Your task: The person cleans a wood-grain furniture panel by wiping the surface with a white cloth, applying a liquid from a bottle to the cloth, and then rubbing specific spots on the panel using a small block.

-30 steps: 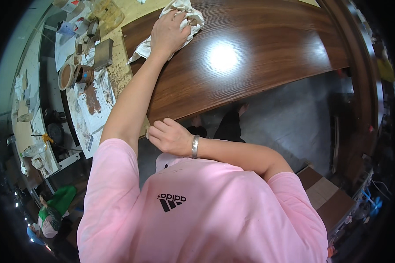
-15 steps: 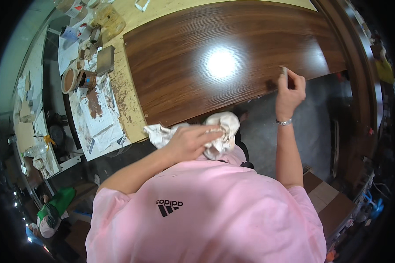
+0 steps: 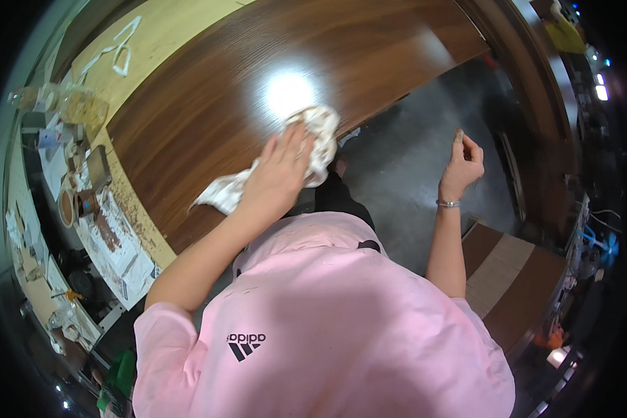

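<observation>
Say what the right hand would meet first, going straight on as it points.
Probably the near edge of the brown board, though depth is unclear; the right hand might pass above it.

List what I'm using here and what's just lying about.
Apparently in use:
white cloth, under the left hand
dark wood-grain board, partly under the cloth
right hand: fingertips pinched, contents unclear

Seemingly lying about:
round tub
rectangular block
stained papers
yellowish clear container

Yellow worktop [image 3: 177, 29], a looped white strip [image 3: 123, 59] lying on it, a yellowish clear jar [image 3: 83, 107], a dull block [image 3: 99, 167], a round tub [image 3: 67, 207] near brown-smeared paper [image 3: 124, 254], grey floor [image 3: 425, 157], a brown carton [image 3: 526, 282] with a pale band
</observation>
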The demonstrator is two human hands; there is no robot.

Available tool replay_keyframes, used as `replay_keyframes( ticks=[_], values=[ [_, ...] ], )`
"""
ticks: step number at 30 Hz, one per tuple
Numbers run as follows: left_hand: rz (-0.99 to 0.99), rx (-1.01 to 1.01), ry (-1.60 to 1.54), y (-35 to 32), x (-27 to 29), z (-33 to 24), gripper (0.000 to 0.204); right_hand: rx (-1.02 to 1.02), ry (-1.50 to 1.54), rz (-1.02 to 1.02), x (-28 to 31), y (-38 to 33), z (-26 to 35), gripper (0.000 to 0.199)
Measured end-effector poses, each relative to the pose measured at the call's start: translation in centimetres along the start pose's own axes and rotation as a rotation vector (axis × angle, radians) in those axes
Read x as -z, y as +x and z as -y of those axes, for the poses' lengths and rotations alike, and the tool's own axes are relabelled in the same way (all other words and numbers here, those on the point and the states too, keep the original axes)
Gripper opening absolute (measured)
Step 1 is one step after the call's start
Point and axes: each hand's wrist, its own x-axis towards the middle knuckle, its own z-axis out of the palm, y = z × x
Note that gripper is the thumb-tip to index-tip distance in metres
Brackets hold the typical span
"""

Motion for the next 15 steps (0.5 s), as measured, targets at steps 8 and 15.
replay_keyframes(
  ticks=[8, 15],
  values=[
    [-0.139, -0.108, 0.006, 11.9, -4.6, -3.3, 0.062, 0.034, 0.162, 0.037, -4.2, 1.5, 1.7, 0.016],
    [0.001, 0.224, -0.008, -10.7, 2.5, 0.2, 0.077, -0.025, 0.211, 0.056, -5.8, 0.0, 1.8, 0.013]
  ],
)
